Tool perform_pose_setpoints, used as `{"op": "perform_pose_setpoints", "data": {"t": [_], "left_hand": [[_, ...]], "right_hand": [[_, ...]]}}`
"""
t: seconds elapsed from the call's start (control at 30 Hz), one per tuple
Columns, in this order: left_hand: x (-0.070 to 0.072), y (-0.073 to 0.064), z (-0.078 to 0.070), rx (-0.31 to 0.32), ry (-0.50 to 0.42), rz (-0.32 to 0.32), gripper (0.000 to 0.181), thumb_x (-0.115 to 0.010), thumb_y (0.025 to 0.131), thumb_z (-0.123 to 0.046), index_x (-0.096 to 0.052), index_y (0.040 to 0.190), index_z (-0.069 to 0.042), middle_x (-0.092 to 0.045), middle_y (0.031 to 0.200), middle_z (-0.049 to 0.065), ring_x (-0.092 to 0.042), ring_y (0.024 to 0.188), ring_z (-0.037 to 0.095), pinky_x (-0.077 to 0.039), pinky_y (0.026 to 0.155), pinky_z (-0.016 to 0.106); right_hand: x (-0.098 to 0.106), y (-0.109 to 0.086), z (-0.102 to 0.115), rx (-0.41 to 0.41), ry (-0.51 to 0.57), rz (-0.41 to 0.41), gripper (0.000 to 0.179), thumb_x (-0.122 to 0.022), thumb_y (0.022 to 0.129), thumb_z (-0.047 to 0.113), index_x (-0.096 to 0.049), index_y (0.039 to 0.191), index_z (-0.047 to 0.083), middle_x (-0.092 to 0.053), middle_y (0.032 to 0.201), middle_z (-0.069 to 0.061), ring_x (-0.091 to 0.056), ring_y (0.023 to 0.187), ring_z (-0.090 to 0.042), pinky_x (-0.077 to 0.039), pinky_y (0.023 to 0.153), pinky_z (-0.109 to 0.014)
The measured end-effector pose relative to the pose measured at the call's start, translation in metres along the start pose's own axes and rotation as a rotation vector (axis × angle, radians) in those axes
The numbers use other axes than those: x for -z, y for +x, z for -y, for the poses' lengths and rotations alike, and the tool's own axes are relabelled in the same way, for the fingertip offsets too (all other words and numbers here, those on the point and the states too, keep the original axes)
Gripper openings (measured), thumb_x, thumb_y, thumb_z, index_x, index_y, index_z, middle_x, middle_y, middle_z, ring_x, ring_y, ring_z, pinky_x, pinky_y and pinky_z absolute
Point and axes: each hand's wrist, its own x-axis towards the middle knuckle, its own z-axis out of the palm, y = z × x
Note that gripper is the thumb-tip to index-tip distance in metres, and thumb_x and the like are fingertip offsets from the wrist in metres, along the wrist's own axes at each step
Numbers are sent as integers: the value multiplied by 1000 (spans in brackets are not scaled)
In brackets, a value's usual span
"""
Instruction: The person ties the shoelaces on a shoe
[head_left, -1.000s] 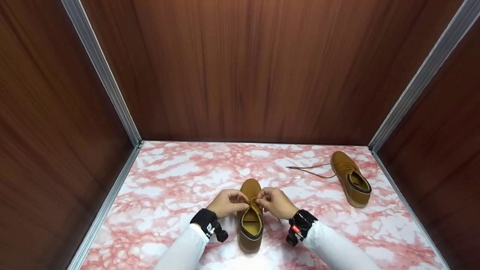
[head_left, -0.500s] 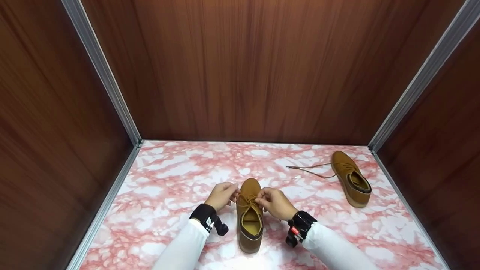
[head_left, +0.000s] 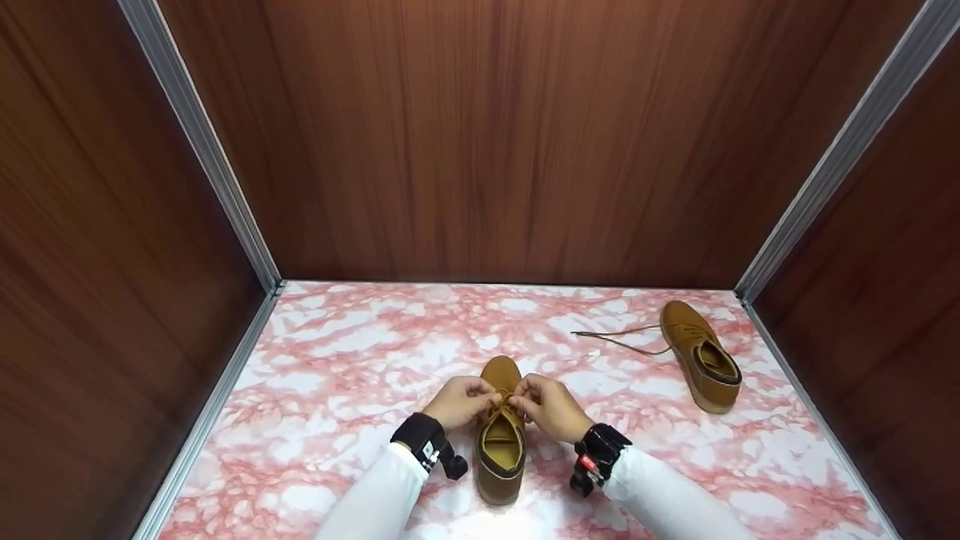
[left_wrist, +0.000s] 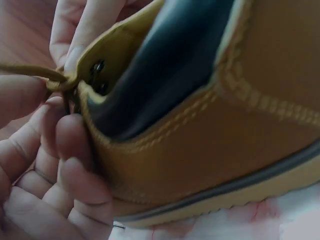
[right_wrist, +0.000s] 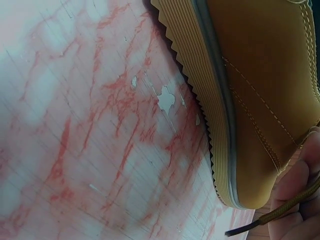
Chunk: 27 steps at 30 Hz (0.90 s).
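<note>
A tan lace-up shoe [head_left: 499, 487] stands upright on the pink-and-white marbled surface, toe pointing away from me. My left hand [head_left: 459, 403] is at its left side, thumb and forefinger pinching the shoelace [left_wrist: 60, 82] over the tongue. In the left wrist view, the lace is knotted close against the shoe's opening, and fingers crowd around it. From the right, my right hand [head_left: 553, 407] pinches the lace at the same knot. A dark-tipped lace end [right_wrist: 287, 205] hangs beside the right fingers in the right wrist view. The fingertips partly hide the knot.
A second tan shoe [head_left: 701, 356] stands at the right, its loose laces [head_left: 619, 339] stretched out to the left. Wood-grain panels [head_left: 480, 142] with grey metal corner strips [head_left: 217, 150] enclose the marbled surface [head_left: 352, 330] at the back and sides.
My left hand first let go and drew away left of the shoe, showing lace loops, then came back to pinch the lace at the knot. My right hand has stayed at the lace.
</note>
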Motion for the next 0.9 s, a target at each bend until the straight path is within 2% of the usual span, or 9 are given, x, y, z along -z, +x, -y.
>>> {"op": "perform_pose_setpoints", "data": {"t": [0.1,0.23,0.43,0.53,0.67,0.77,0.9], "left_hand": [[-2,-1,-1,-31,9,4,20,-73,98,-20,-74,101,0,-70,81,-2,-62,69,8,-53,67,22],[-5,-2,3,-62,13,-10,19,-73,97,-17,-72,96,1,-62,73,-7,-60,65,6,-50,62,19],[-10,-3,6,-136,110,-59,17,-73,96,-21,-70,93,-4,-58,77,-10,-55,70,3,-46,66,16],[-11,-4,7,-159,140,-70,17,-74,95,-21,-69,93,-5,-57,78,-9,-54,71,2,-45,67,16],[-12,-5,7,-161,146,-73,18,-75,95,-22,-67,92,-5,-57,78,-9,-54,70,1,-45,67,16],[-12,-5,7,-162,147,-76,20,-75,94,-23,-67,91,-6,-56,78,-9,-53,70,1,-45,67,16],[-11,-4,10,-167,139,-86,21,-76,94,-23,-66,89,-5,-55,77,-9,-52,70,2,-44,67,16]], "right_hand": [[1,0,-1,3,11,3,14,-72,99,17,-65,91,7,-71,76,-11,-69,70,-34,-51,57,-19],[4,-1,-2,10,18,16,14,-73,98,17,-66,92,6,-72,78,-10,-70,71,-32,-54,59,-19],[11,-3,-5,14,25,17,11,-74,97,15,-67,96,6,-73,89,-8,-71,80,-13,-62,72,-26],[16,-5,-7,16,-9,-14,10,-75,96,16,-68,96,8,-73,94,-5,-69,83,-6,-60,76,-24],[22,-9,-7,20,-54,-37,11,-76,95,19,-68,94,13,-71,91,-2,-64,79,-4,-54,74,-19],[24,-12,-6,44,-31,13,10,-76,96,19,-69,93,12,-69,88,-4,-61,77,-5,-52,71,-19],[23,-17,-3,81,15,128,10,-74,97,20,-72,94,10,-71,87,-8,-61,75,-2,-52,70,-18]]}}
